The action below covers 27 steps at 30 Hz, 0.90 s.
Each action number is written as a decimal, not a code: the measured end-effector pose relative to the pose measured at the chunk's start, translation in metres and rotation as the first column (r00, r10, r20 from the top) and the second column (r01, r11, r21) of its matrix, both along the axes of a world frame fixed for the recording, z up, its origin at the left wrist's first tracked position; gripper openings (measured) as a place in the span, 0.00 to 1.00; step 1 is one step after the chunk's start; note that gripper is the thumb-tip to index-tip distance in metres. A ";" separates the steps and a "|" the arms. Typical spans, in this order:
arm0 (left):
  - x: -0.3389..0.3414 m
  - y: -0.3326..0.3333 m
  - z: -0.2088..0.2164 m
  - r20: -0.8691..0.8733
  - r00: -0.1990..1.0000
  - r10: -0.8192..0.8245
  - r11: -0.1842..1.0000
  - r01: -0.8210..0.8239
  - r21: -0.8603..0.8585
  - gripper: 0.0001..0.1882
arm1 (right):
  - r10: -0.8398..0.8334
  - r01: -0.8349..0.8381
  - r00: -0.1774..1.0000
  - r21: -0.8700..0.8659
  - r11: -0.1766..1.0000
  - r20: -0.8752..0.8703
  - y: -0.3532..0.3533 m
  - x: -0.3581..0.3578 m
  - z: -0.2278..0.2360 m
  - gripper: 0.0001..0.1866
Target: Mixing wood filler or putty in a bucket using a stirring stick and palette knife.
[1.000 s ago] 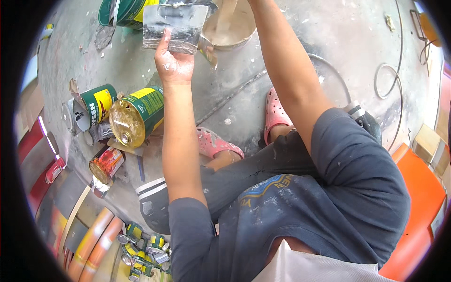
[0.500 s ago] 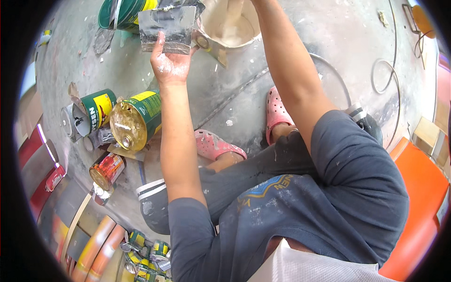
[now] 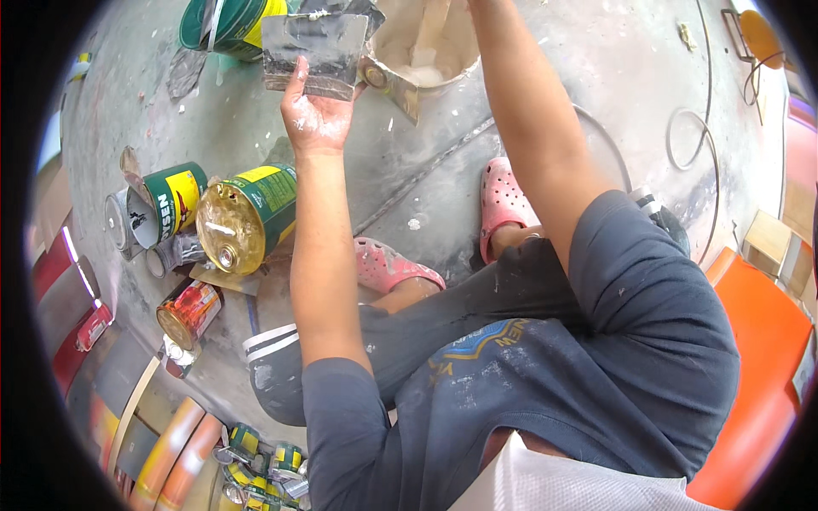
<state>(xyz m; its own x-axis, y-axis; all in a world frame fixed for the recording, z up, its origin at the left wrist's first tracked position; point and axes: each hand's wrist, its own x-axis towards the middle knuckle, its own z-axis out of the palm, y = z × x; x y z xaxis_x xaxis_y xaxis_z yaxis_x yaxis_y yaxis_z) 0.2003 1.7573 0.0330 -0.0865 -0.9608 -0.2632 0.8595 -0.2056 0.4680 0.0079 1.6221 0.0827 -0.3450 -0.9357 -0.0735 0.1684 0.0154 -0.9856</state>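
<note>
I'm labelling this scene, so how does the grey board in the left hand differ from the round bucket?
The grey board is flat and roughly rectangular; the bucket is round and hollow. The grey board is held up in the left hand; the bucket sits on the floor. The grey board looks dark and streaked, the bucket pale inside. Both carry pale smears.

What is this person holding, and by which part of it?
The left grip holds a flat grey plate by its near edge, thumb over its face. The right grip is out of view, so its hold cannot be told.
</note>
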 end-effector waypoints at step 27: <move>0.015 -0.020 -0.020 -0.008 0.999 0.045 0.998 -0.045 0.031 0.29 | -0.002 0.000 0.995 -0.023 1.000 -0.097 -0.001 -0.006 -0.020 0.28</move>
